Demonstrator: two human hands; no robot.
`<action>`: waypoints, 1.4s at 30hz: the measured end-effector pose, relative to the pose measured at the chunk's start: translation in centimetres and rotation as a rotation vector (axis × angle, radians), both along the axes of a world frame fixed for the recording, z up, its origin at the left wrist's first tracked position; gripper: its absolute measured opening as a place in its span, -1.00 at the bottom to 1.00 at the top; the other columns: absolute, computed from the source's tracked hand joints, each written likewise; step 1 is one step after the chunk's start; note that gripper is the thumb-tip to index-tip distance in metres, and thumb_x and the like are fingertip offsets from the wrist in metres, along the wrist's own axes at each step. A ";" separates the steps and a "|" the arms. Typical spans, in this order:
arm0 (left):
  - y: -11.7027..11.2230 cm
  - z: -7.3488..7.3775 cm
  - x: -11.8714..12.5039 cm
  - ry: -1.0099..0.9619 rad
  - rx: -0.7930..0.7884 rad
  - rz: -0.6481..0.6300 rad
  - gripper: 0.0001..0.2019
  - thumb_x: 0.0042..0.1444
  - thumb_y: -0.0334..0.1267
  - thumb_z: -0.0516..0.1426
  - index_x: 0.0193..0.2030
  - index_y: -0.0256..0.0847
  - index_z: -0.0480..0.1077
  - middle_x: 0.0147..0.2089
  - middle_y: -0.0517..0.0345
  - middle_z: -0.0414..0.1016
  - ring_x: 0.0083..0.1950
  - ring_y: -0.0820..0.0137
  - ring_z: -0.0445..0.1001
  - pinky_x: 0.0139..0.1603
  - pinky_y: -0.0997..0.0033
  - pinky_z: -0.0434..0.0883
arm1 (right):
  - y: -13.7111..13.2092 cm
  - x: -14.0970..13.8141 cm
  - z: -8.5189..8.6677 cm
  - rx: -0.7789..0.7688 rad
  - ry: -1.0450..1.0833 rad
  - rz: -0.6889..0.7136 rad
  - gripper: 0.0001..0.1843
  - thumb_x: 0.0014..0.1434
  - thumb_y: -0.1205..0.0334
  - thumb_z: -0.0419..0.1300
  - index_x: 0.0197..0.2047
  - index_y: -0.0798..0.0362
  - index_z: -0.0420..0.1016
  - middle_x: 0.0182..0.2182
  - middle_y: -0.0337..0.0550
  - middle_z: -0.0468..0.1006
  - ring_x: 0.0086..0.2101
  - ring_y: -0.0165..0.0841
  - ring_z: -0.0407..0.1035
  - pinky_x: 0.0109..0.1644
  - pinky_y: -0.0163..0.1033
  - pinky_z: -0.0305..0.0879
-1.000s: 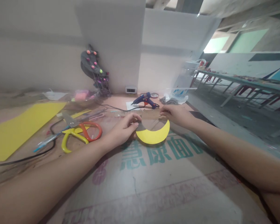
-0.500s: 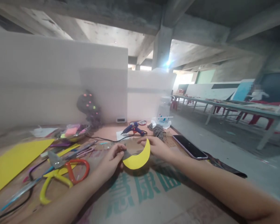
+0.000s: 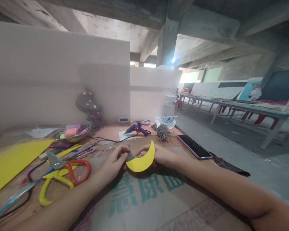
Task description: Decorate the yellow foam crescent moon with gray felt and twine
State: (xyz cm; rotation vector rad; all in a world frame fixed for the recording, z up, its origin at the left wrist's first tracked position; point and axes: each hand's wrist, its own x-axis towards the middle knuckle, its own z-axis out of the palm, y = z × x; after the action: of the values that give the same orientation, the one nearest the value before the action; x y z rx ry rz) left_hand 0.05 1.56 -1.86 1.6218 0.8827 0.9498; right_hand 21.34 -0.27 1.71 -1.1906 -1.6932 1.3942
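Note:
A yellow crescent (image 3: pixel 142 163), like a moon cut from card, is held over the printed cardboard. Grey yarn (image 3: pixel 130 157) covers its left end. My left hand (image 3: pixel 118 159) pinches that wrapped end between thumb and fingers. Behind the crescent, my right hand (image 3: pixel 159 154) has its fingers curled towards the inner curve, close to the yarn. The crescent hides part of that hand, so what its fingertips grip is unclear. Beyond my hands lies a loose bundle of grey yarn (image 3: pixel 163 132).
A blue glue gun (image 3: pixel 137 129) stands at the back, its cord running left. Scissors (image 3: pixel 80 171), pens and yellow sheet (image 3: pixel 16 163) crowd the left side, near a bowl (image 3: pixel 73 136). A phone (image 3: pixel 194 146) lies at the right edge. A person (image 3: pixel 255 92) is far off.
My right hand's fingers have moved from above the crescent's right part down and left, to its inner curve behind it. My left hand keeps its hold. The view has tilted slightly.

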 end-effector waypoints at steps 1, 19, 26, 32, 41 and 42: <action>-0.1 0.1 0.0 0.012 0.002 0.006 -0.74 0.20 -0.05 0.04 -0.09 -0.15 0.21 -0.55 0.36 0.28 -0.61 0.51 0.24 -0.62 0.58 0.09 | 0.1 0.1 0.1 0.019 -0.030 -0.002 -0.61 0.07 -0.02 0.27 -0.21 0.15 0.54 -0.67 -0.37 0.34 -0.73 -0.60 0.07 -0.70 -0.45 -0.06; -0.7 0.4 0.0 0.025 -0.017 -0.047 -0.78 0.22 -0.09 0.03 -0.10 -0.15 0.24 -0.61 0.38 0.24 -0.64 0.52 0.23 -0.64 0.59 0.11 | 0.6 0.3 -0.3 0.159 -0.184 -0.128 -0.73 0.01 0.10 0.33 -0.37 0.17 0.53 -0.43 -0.10 0.57 -0.47 -0.44 0.36 -0.37 -0.34 0.25; -0.5 1.1 0.0 -0.029 0.048 0.131 -0.74 0.21 -0.17 0.03 0.03 -0.10 0.18 -0.53 0.38 0.25 -0.62 0.54 0.26 -0.65 0.63 0.15 | 0.0 0.5 -0.6 0.259 0.024 -0.257 -0.70 0.14 0.19 0.12 -0.04 0.02 0.38 -0.64 -0.39 0.31 -0.65 -0.49 0.17 -0.57 -0.38 0.13; -0.1 1.0 -0.2 -0.096 0.088 0.181 -0.62 0.18 -0.20 0.08 0.12 -0.10 0.13 -0.41 0.34 0.31 -0.54 0.55 0.36 -0.58 0.61 0.24 | -0.6 0.3 -0.4 0.274 0.012 -0.192 -0.57 0.18 -0.18 0.08 -0.40 0.05 0.31 -0.61 -0.33 0.32 -0.64 -0.48 0.18 -0.59 -0.36 0.14; 0.0 1.3 -0.2 0.042 0.162 0.155 -0.72 0.20 -0.06 0.07 -0.14 -0.25 0.36 -0.37 0.23 0.36 -0.40 0.47 0.34 -0.38 0.49 0.27 | -0.9 -0.4 -0.3 0.175 -0.101 -0.173 -0.52 0.09 -0.18 0.16 -0.54 0.10 0.34 -0.72 -0.33 0.28 -0.72 -0.55 0.09 -0.68 -0.39 -0.03; 0.0 1.4 -0.2 0.069 0.171 0.151 -0.72 0.20 -0.05 0.06 -0.24 -0.25 0.36 -0.37 0.22 0.35 -0.38 0.46 0.33 -0.36 0.48 0.27 | -0.9 -0.4 -0.2 0.175 -0.097 -0.190 -0.52 0.09 -0.17 0.16 -0.55 0.10 0.35 -0.73 -0.35 0.26 -0.73 -0.55 0.08 -0.69 -0.39 -0.04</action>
State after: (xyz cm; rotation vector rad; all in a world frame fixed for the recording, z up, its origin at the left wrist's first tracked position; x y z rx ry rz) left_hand -0.13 1.60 -0.51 1.7609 1.0055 1.1050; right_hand 20.94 -1.19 1.50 -1.2994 -1.6805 1.0676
